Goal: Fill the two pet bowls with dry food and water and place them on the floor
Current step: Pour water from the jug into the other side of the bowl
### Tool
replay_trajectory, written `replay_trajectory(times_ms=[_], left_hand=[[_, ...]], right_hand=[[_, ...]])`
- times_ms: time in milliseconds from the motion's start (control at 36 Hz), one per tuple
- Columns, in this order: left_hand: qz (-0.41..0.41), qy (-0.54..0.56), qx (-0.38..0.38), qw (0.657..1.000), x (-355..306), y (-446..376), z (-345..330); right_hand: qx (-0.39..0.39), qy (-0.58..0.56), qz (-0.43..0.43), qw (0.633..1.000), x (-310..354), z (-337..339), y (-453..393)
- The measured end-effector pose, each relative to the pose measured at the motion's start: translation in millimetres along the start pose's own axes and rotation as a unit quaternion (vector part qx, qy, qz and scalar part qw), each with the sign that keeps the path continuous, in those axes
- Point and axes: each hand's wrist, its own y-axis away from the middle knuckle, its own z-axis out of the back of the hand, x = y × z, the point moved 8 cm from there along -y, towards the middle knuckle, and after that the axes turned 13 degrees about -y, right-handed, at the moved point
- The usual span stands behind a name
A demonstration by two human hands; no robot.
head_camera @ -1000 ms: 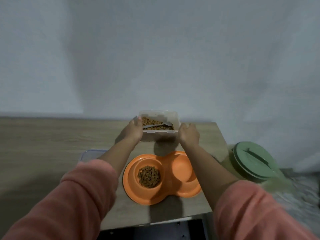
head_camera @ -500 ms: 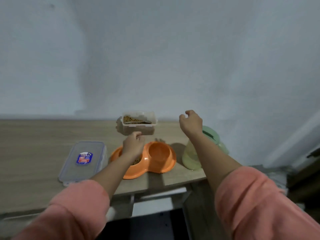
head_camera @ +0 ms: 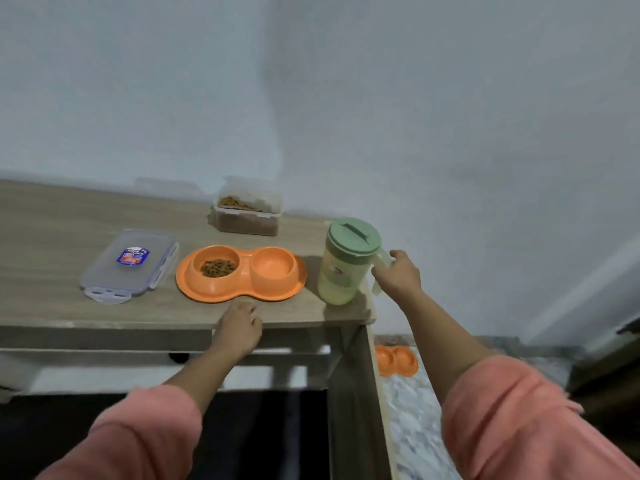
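A: Orange double bowl (head_camera: 241,274) on surface (head_camera: 52,220): left well holds dry food (head_camera: 217,267), right well dry. Jug (head_camera: 349,259) at its 3 o'clock, beside the surface corner.

B: Right hand (head_camera: 398,273), grip curled at the jug handle, contact unclear; left hand (head_camera: 239,327) loose, holding nothing. Risk: lidded jug tips off the edge, or pour floods the food.

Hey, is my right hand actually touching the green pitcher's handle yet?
Touching. In the head view the right hand reaches the handle side of the pitcher, fingers against the handle with no gap showing; whether they wrap it is unclear.
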Motion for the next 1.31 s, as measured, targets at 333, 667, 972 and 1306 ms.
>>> replay_trajectory(times_ms=[333, 667, 972, 1306], left_hand=[[0.004, -0.146, 0.159, 0.976, 8, 2, -29], [0.025, -0.232, 0.198, 0.952, 5, -1, -31], [0.008, -0.248, 0.225, 0.942, -2, -2, -22], [0.0, -0.242, 0.234, 0.942, -5, 5, -15]], right_hand=[[0.008, -0.1, 0.036, 0.994, -31, -17, -3], [0.095, -0.012, 0.114, 0.989, 20, -22, -20], [0.17, 0.055, 0.144, 0.973, 55, -39, -23], [0.183, 0.137, 0.193, 0.954, 97, -60, -19]])
